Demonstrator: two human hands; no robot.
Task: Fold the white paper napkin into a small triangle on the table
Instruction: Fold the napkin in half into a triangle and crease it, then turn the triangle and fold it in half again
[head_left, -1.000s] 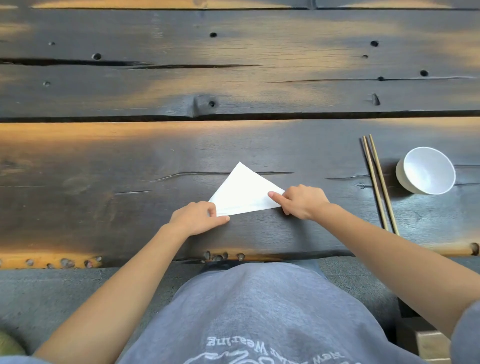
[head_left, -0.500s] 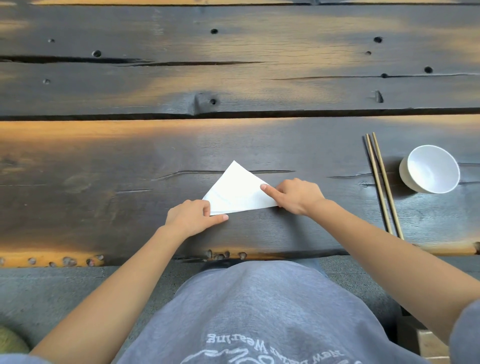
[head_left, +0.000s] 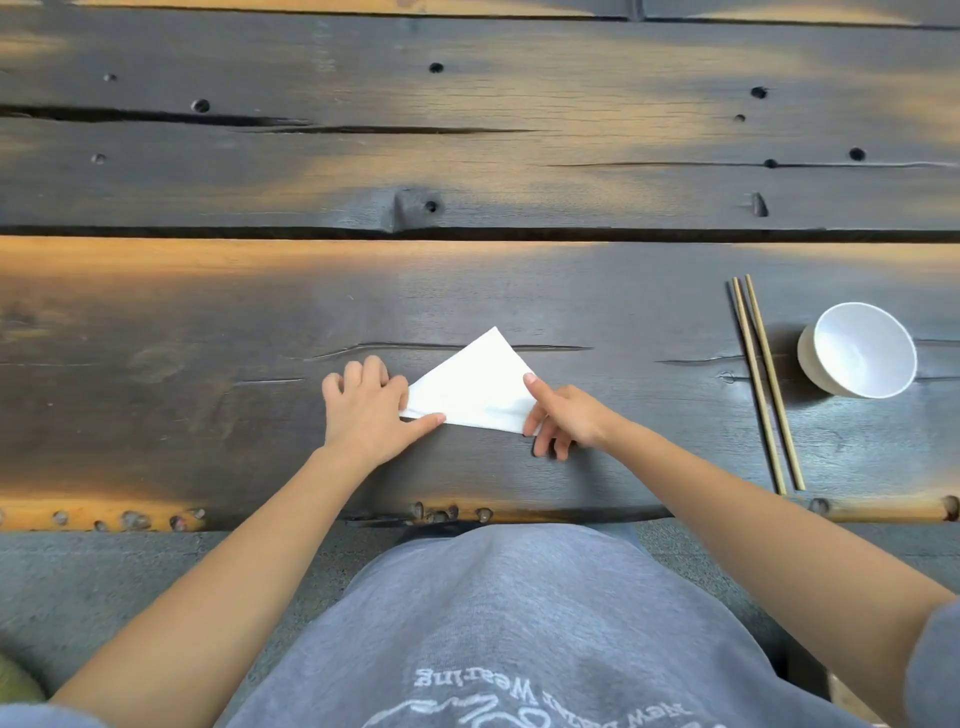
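Pressing a folded white paper napkin (head_left: 475, 387) flat at the centre of the dark wooden tabletop (head_left: 208, 322).

Left hand (head_left: 366, 410) lies spread over its left corner; right hand (head_left: 563, 418) pins the right corner with loosely extended fingers (head_left: 531, 382), gripping nothing. Chopsticks (head_left: 766, 384) and a white bowl (head_left: 857, 351) sit at right.

Left hand (head_left: 371, 410) palm-down, fingers spread, thumb stretched toward right hand. Right hand (head_left: 563, 418) index finger extended and pointing away, other fingers curled down. Both forearms bare, angled inward, hands near each other.
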